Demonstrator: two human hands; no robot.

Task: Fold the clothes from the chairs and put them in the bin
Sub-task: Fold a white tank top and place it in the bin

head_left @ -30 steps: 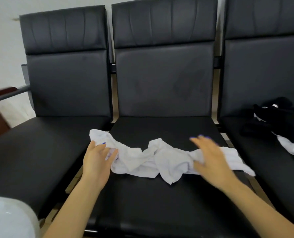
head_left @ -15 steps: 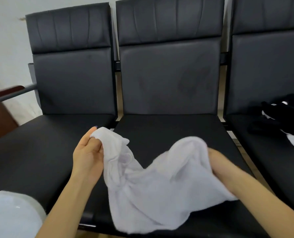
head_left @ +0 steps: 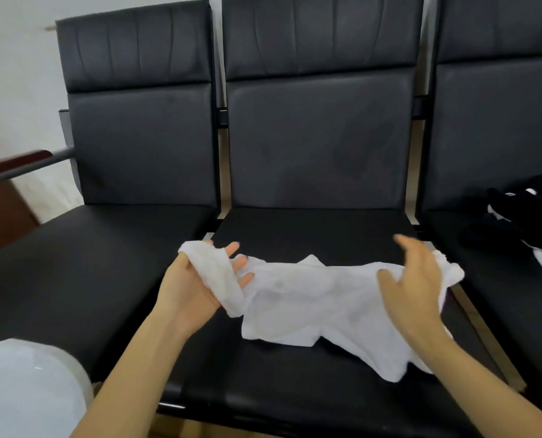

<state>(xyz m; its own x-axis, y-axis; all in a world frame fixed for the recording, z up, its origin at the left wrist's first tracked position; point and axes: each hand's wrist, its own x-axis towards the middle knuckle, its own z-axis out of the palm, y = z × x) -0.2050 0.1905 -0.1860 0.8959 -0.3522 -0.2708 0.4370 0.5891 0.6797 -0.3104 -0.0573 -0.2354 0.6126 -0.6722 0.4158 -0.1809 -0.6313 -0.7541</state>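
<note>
Draping over the left hand, white garment reaches the right hand.

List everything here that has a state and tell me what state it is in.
White garment: unfolded, rumpled, spread on the middle seat.
Left hand: palm up, garment end draped across it.
Right hand: fingers relaxed, over the garment's other end.
Black clothes: heaped unfolded on the right chair.

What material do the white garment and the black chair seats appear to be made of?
White garment: soft, thin woven or knit fabric, likely cotton, matte; it crumples and drapes limply over the left hand and under the right hand.
Middle chair seat: probably leather or faux leather over padding, smooth with a dull sheen; stitched panels show on the backrest. Real or synthetic cannot be told.
</note>
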